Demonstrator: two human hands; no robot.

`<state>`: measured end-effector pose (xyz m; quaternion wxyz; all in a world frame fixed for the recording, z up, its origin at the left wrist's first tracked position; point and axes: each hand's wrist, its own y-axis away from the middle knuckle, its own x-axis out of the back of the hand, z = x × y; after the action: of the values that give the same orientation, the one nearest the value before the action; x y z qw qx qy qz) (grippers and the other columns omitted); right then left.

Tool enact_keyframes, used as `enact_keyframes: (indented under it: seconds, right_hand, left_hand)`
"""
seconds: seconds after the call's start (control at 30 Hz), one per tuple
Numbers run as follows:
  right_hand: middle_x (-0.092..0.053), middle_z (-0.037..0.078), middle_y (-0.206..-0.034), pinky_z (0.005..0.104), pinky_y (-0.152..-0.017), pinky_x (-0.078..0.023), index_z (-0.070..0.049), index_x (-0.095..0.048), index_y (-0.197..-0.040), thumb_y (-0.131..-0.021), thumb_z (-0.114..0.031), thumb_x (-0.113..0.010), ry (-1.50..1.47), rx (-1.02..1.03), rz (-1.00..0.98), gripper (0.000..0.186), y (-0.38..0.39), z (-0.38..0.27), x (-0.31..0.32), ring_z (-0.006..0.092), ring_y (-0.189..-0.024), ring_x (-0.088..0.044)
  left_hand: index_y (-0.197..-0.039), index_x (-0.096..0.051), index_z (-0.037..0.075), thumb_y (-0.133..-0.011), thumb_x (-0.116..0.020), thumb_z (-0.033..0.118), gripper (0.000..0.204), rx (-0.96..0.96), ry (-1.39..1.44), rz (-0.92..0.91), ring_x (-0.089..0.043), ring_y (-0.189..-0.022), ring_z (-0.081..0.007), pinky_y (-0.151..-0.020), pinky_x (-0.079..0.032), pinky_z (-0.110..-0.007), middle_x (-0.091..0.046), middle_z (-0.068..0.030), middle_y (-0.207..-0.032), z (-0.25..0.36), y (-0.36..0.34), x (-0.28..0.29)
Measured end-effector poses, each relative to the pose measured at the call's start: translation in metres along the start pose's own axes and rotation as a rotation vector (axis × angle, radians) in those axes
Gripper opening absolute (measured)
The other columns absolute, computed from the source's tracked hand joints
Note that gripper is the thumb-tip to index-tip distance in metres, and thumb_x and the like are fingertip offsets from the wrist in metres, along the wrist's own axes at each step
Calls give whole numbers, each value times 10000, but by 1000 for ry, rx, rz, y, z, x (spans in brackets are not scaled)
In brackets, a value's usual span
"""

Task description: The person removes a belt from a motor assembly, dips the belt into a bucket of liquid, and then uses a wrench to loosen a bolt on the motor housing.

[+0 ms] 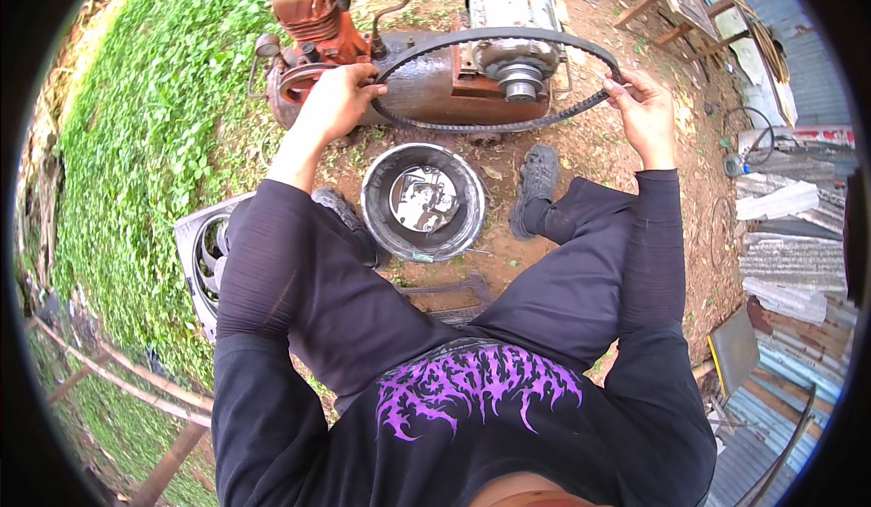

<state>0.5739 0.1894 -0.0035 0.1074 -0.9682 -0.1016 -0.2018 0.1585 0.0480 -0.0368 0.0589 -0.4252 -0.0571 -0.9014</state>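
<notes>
A black toothed drive belt (481, 129) hangs stretched into a wide loop between my two hands. My left hand (340, 99) pinches its left end, close to the orange pulley wheel (301, 82) of an air compressor. At the loop's right end, my right hand (642, 108) grips the belt between thumb and fingers. Behind the belt lies the compressor's brown tank (413, 81), carrying an orange finned pump head (322, 22) on the left and a worn silver electric motor (513, 8) on the right. The motor's stepped metal pulley (520, 82) shows inside the loop.
Between my feet stands a black bucket (372, 194) with liquid and metal parts in it. A fan-like frame (192, 244) lies by my left leg. Corrugated sheets and scrap (789, 262) are piled at the right. Green plants (145, 144) cover the ground at the left.
</notes>
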Motion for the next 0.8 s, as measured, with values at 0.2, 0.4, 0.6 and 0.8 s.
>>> enact_keyframes:
  seconds: [0.2, 0.4, 0.6, 0.8]
  right_hand:
    - [-767, 171, -958, 318, -765, -564, 32, -744, -1101, -859, -168, -783, 446, 8, -6, 317, -12, 29, 4, 184, -846, -745]
    - [-768, 123, -970, 285, -767, -567, 47, -724, -1143, -890, -136, -768, 230, -5, -40, 315, -18, 5, -33, 149, -826, -728]
    - [-763, 104, -996, 281, -750, -566, 32, -720, -1165, -878, -143, -783, 167, 78, -57, 341, -29, 20, -54, 132, -816, -713]
    - [-758, 127, -950, 326, -741, -569, -34, -772, -1092, -827, -189, -810, 296, 230, -101, 310, -30, -6, -72, 185, -787, -726]
  left_hand:
    - [-1164, -706, -4, -868, -761, 170, 348, -44, 41, 70, -737, -866, -254, -802, -551, -361, -754, -182, -966, 0, -12, -4]
    - [-1153, -728, 33, -917, -727, 156, 267, 66, 128, 120, -706, -760, -157, -721, -544, -309, -751, -118, -890, 1, -6, 13]
    - [-1183, -704, 39, -963, -679, 131, 240, 76, 127, 232, -705, -809, -145, -753, -543, -300, -764, -108, -979, -21, 10, 40]
    - [-1094, -610, 1, -1034, -595, 132, 145, -58, 154, 307, -612, -893, -143, -860, -490, -300, -679, -95, -973, -68, 19, 66]
